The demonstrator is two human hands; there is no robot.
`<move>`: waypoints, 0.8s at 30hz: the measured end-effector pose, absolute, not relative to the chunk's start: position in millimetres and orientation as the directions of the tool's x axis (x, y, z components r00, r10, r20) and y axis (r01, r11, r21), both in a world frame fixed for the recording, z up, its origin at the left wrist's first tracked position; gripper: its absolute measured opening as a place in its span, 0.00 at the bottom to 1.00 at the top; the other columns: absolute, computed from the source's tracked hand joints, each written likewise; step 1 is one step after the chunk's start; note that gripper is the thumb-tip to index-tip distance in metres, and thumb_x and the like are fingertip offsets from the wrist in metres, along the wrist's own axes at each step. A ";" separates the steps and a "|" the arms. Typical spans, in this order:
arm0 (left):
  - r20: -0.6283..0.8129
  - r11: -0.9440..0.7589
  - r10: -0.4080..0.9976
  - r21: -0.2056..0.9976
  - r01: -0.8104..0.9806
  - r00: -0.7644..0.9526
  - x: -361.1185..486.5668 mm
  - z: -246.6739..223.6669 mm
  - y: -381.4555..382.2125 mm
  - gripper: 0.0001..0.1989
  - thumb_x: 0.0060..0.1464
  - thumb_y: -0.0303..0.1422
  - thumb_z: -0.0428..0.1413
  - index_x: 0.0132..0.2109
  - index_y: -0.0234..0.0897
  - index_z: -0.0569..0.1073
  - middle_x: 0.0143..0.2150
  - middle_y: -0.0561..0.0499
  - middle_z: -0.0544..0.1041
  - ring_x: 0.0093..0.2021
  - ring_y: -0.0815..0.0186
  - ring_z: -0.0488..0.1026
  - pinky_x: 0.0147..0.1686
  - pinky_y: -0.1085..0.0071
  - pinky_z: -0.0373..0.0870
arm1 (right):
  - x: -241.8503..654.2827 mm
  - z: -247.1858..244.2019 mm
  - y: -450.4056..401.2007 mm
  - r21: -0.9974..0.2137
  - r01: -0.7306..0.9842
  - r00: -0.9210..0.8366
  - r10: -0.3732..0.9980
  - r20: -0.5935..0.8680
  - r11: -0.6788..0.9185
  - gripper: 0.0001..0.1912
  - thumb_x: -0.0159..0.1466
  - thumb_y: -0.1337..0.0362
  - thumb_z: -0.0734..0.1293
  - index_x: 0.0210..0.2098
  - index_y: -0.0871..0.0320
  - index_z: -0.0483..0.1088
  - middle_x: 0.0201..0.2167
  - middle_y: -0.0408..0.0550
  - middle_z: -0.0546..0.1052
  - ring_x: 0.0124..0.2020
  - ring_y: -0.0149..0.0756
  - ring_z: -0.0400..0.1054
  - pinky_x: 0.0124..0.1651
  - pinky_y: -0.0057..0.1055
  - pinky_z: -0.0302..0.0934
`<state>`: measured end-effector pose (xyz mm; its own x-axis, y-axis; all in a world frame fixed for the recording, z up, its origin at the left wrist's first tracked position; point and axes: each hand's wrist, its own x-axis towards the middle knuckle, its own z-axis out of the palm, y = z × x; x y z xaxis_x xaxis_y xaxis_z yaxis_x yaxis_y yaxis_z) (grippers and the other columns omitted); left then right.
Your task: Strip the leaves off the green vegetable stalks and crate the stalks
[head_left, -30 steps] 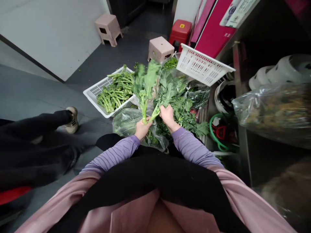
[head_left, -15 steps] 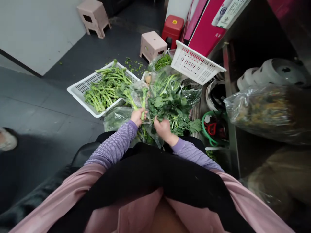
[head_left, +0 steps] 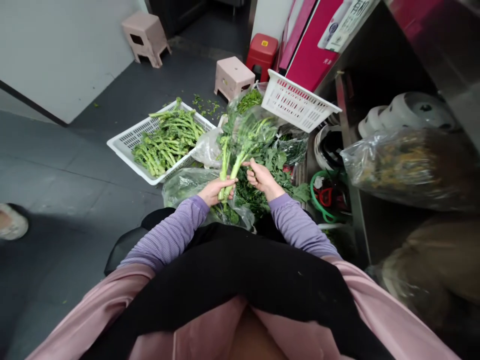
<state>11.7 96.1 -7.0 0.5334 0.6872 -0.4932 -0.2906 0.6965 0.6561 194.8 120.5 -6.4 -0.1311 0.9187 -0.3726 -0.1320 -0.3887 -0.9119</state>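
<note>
Shoe [head_left: 13, 221] of another person stands on the floor at the far left, well apart from the work. A pale pink stool [head_left: 146, 35] is set near the wall. Rightward, a white basket [head_left: 122, 151] lies flat on the floor, its slotted sides containing a heap of trimmed-looking stems [head_left: 165, 142], presumably low and near so they stay within reach. A clear plastic bag [head_left: 182, 184] slumps against its near side.

The left hand [head_left: 218, 191] is clamped round the lower ends of the held stalks [head_left: 237, 167], thumb across them; gripping low leaves their leafy tops free, pointing away from the body. Just right of them, the right hand [head_left: 261, 176] has curled fingers, its fingertips beside the thicker stalk; I can't fairly tell whether they pinch a leaf or only meet it, as the greens blur together there.

Loose leaves [head_left: 279, 162] spread beyond that hand. A second basket [head_left: 300, 102] sits tilted behind them, perhaps propped on something hidden. At right, a green-rimmed container [head_left: 314, 200] stands beside the shelf, where a filled plastic bag [head_left: 397, 167] rests.
</note>
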 end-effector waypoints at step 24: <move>-0.571 0.587 0.802 0.704 -0.400 0.173 14.6 -1.3 79.9 0.07 0.53 0.27 0.56 0.31 0.32 0.64 0.19 0.53 0.70 0.14 0.73 0.65 0.13 0.78 0.58 | 122.0 -8.1 52.0 -0.946 0.273 0.307 0.948 -0.088 -0.176 0.15 0.63 0.60 0.57 0.23 0.57 0.67 0.12 0.38 0.58 0.18 0.28 0.60 0.23 0.21 0.60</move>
<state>14.6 79.9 -1.3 0.1733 0.8023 -0.5712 -0.3997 0.5874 0.7037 122.0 52.0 -8.1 0.3072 0.9476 -0.0878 0.2734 -0.1762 -0.9456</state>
